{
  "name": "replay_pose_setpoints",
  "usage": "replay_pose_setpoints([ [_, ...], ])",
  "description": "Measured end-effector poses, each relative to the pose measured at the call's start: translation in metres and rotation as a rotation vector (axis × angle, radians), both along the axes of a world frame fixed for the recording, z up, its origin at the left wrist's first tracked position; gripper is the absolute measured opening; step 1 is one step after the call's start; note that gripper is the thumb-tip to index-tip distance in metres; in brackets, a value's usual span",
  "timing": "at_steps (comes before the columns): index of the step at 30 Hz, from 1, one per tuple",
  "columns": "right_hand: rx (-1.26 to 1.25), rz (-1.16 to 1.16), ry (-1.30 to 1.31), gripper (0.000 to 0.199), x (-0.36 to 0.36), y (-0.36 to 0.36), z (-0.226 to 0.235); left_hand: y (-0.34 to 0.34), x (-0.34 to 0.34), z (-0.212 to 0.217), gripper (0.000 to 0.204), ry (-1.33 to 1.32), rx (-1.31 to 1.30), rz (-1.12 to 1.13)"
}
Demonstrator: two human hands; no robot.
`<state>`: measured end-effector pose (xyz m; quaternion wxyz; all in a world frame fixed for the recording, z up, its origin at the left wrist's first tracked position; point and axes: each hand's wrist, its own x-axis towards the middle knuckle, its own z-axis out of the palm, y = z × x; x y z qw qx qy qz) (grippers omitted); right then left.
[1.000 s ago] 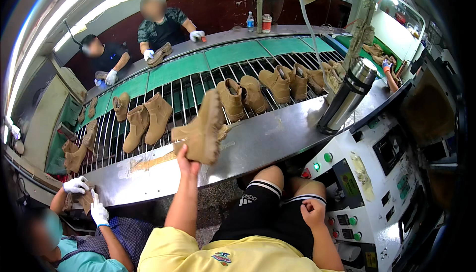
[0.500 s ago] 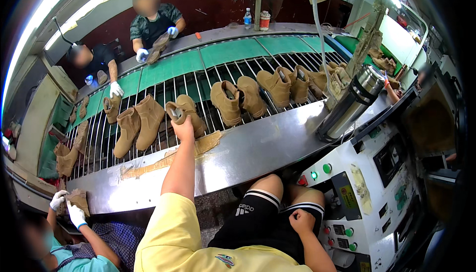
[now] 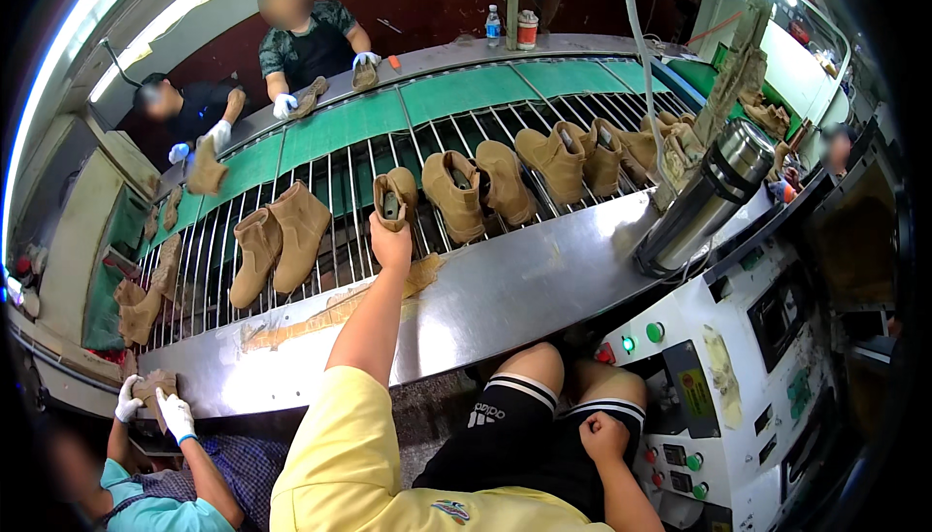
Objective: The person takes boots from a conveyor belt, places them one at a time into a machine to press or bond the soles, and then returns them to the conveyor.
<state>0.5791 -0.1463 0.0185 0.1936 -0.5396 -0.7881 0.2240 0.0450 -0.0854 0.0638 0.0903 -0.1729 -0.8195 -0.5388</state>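
Fingers (image 3: 390, 232) of left hand, tan boot (image 3: 386, 196) gripped just beyond

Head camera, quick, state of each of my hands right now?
Left hand: closed, holding a tan boot.
Right hand: closed, fingers curled; no object visible in it.
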Motion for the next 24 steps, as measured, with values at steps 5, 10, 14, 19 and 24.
replay_pose_setpoints([
  [5, -0.001, -0.035, 0.023, 0.01, 0.006, -0.005, 0.002, 0.012, -0.006, -0.005, 0.05, 0.024, -0.039, 0.067],
  [10, -0.024, -0.045, 0.028, 0.01, 0.012, -0.006, 0.003, 0.022, -0.013, 0.005, 0.055, -0.099, -0.124, 0.079],
  [14, -0.004, -0.041, 0.042, 0.01, 0.01, -0.007, 0.004, 0.021, -0.021, 0.008, 0.058, -0.11, -0.181, 0.04],
  [19, 0.0, -0.041, 0.052, 0.011, 0.011, -0.004, -0.009, 0.035, -0.022, 0.025, 0.06, -0.175, -0.254, 0.052],
  [24, 0.005, -0.028, -0.005, 0.011, 0.005, -0.003, -0.001, 0.022, -0.014, 0.024, 0.055, -0.2, -0.231, 0.001],
])
